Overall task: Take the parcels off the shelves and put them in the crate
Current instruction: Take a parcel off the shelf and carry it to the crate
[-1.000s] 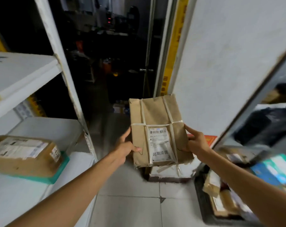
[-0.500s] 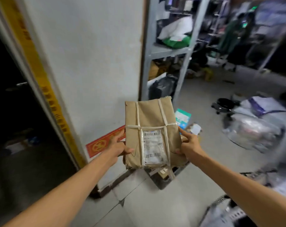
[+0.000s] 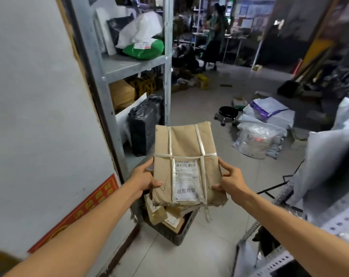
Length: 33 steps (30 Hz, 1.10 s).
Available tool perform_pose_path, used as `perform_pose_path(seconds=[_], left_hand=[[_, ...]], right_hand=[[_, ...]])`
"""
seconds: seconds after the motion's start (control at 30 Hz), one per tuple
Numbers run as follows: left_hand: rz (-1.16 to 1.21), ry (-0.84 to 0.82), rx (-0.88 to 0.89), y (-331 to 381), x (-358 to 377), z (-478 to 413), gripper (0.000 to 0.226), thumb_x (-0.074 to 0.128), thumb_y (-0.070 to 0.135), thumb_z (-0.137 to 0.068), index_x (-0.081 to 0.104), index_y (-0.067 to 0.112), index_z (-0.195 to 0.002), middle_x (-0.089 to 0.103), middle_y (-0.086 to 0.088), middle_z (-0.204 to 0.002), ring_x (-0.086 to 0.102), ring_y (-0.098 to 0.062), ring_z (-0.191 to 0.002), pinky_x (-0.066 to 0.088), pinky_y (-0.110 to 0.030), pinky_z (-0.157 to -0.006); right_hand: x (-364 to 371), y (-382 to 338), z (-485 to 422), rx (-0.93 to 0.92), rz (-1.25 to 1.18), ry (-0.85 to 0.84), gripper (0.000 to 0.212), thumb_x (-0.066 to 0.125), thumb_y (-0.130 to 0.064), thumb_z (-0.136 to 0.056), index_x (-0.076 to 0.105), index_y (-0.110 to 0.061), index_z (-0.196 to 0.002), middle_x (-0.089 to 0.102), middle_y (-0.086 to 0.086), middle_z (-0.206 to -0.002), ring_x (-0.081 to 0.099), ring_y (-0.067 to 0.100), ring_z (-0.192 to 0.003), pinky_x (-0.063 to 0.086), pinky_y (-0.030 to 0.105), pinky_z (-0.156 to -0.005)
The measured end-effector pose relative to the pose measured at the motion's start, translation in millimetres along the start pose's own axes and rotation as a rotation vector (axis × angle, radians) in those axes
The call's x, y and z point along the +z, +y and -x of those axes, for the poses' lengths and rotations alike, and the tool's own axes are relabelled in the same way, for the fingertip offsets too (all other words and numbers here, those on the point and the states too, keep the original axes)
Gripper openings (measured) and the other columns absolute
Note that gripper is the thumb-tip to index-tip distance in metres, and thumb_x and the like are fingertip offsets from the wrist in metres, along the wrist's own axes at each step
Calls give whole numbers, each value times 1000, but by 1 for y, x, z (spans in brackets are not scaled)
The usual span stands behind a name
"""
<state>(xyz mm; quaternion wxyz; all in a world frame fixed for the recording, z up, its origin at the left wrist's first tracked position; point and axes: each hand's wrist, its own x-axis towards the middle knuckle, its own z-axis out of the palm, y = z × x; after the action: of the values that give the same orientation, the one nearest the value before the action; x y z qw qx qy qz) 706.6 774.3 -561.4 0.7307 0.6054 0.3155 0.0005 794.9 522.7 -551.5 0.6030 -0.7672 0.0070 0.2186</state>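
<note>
The parcel [image 3: 186, 156], a flat brown-paper bundle tied with white strapping, is held in the air between both hands, roughly level, with its near end over the crate [image 3: 177, 234]. A white label sits on the near half of its top face, partly under the strapping. The left hand [image 3: 143, 178] grips the left edge, thumb pressed on the top face and fingers curled beneath. The right hand [image 3: 230, 179] grips the right edge in the same way, thumb on top and index finger laid along the side; its other fingers are hidden under the paper.

The crate is dark and stands on the floor right below, at the foot of the rack [image 3: 129, 66] and the wall [image 3: 39, 116]. Brown parcels already lie in it, some tilted against each other.

The rack is grey metal. A green bag [image 3: 144, 49] lies at the front edge of its upper shelf with white bags piled behind it; a black bag [image 3: 144, 122] stands at the front edge of the lower shelf. A red sign [image 3: 83, 208] is fixed low on the wall. Further out on the floor, to the right, lie a heap of plastic bags [image 3: 259, 134] and a small wheeled stool [image 3: 227, 113] beside it.
</note>
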Motion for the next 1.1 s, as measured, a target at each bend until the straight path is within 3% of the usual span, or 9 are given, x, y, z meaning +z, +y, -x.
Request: perform_pose_path(seconds=[0.17,0.33,0.4,0.5,0.57,0.7,0.83,1.0,1.1], left_hand=[[18,-54,-23,18,8,-57,100,54,-36,-66,45,27,-142,53,-10,-136,52,-29,-118,56,-31,-61],[-23,-95,-75,38,4,-128,97,51,-35,-70,42,27,-145,48,-11,-142,50,-33,-123,57,-34,-73],[-44,-112,-84,51,5,-155,96,51,-35,-70,42,25,-145,50,-14,-140,53,-32,-119,58,-31,-68],[-69,-143,-90,76,9,-194,94,52,-35,-71,42,22,-145,52,-20,-135,56,-35,-115,59,-26,-59],[-83,-170,-89,96,15,-219,94,52,-34,-73,42,24,-145,46,-20,-141,52,-38,-121,59,-28,-62],[-159,-190,-61,126,29,-262,94,51,-34,-73,42,27,-144,41,-18,-146,52,-37,-119,59,-29,-62],[-184,-208,-83,140,44,-304,95,51,-35,-72,42,25,-145,40,-24,-145,55,-38,-114,58,-26,-55],[-203,-196,-113,150,68,-347,94,49,-36,-72,43,24,-144,51,-26,-134,61,-29,-91,57,-23,-50],[-196,-167,-124,151,81,-378,94,52,-35,-72,42,24,-145,48,-25,-138,57,-37,-108,56,-25,-53]], right_hand=[[2,-10,-46,36,-2,44,88,59,25,-75,42,-27,-144,67,3,-95,62,19,-82,53,21,-51],[18,-18,-104,63,-20,75,90,61,26,-73,42,-26,-144,66,0,-93,61,15,-83,52,19,-52],[24,-25,-126,75,-25,102,90,60,26,-73,43,-27,-143,67,0,-92,61,15,-83,53,19,-52],[28,-39,-160,88,-50,150,89,58,27,-74,43,-27,-143,68,24,-99,64,27,-82,57,25,-58],[28,-51,-180,70,-73,183,89,57,28,-74,43,-26,-143,57,35,-117,63,41,-97,57,27,-66],[23,-70,-215,57,-74,188,93,58,28,-73,41,-29,-145,72,8,-102,66,23,-92,56,24,-62],[15,-77,-253,85,-53,177,95,61,24,-75,32,-26,-150,66,10,-112,63,25,-99,56,24,-66],[1,-72,-307,119,-31,148,76,63,23,-73,53,-18,-136,70,4,-97,66,15,-85,54,19,-57],[-8,-70,-345,139,-47,141,82,65,24,-70,51,-20,-138,70,3,-98,63,12,-85,54,20,-60]])
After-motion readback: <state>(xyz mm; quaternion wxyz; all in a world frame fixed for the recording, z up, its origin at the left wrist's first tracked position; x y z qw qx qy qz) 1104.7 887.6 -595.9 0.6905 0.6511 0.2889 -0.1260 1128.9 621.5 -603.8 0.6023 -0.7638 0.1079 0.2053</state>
